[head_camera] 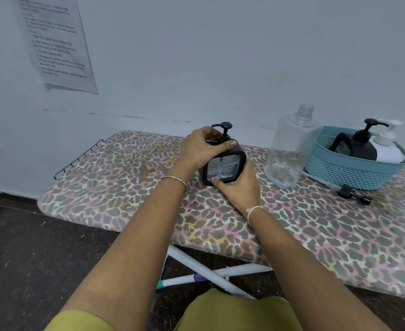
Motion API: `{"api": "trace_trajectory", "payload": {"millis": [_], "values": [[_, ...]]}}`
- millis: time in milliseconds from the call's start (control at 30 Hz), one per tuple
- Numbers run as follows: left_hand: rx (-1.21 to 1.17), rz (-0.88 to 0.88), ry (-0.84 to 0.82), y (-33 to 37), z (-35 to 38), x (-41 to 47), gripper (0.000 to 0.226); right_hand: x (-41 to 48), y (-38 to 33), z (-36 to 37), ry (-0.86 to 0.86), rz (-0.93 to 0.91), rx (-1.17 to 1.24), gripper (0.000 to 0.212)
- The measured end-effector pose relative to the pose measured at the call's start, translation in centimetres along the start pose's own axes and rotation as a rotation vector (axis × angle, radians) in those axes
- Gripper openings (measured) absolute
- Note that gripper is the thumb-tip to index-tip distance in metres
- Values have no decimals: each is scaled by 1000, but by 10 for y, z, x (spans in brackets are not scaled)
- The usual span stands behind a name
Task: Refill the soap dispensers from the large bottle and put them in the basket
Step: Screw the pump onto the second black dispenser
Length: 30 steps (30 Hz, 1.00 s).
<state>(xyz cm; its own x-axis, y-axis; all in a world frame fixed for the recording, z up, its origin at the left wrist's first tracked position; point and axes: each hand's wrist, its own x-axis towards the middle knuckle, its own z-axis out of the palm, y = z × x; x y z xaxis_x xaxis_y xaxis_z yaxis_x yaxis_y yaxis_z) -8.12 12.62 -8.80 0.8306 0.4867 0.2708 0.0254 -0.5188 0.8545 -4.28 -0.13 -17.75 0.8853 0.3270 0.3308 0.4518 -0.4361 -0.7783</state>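
The board cover wears a leopard print: grey spots on pink and cream, smudged yellow in places. The near dispenser is black with a clear window. The large bottle is colourless. The basket is pale teal latticework; the second dispenser is black, the third dispenser white.

A single head-worn view looks forward and down over the board, close above its near edge, facing the wall behind it. The left hand and right hand hold the dispenser mid-frame; the wide lens probably bows the board's edges.
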Motion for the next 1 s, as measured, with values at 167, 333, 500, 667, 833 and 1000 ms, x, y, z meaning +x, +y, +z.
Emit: {"api": "trace_trajectory", "payload": {"millis": [167,333,500,667,833,1000], "values": [[17,-27,136,3,10,-5,43,-1,-1,0,0,-1,-11,89],[39,-41,195,2,15,-7,42,-1,-4,1,6,2,-31,100],[137,-37,233,11,19,-12,38,-2,-6,0,45,5,-33,109],[250,-57,304,23,26,-20,38,-8,-9,-3,-13,-54,94,98],[264,-71,347,31,35,-24,39,-7,-10,-2,-52,-58,149,121],[278,-83,370,32,43,-27,37,-2,-10,0,-55,-45,132,133]]}}
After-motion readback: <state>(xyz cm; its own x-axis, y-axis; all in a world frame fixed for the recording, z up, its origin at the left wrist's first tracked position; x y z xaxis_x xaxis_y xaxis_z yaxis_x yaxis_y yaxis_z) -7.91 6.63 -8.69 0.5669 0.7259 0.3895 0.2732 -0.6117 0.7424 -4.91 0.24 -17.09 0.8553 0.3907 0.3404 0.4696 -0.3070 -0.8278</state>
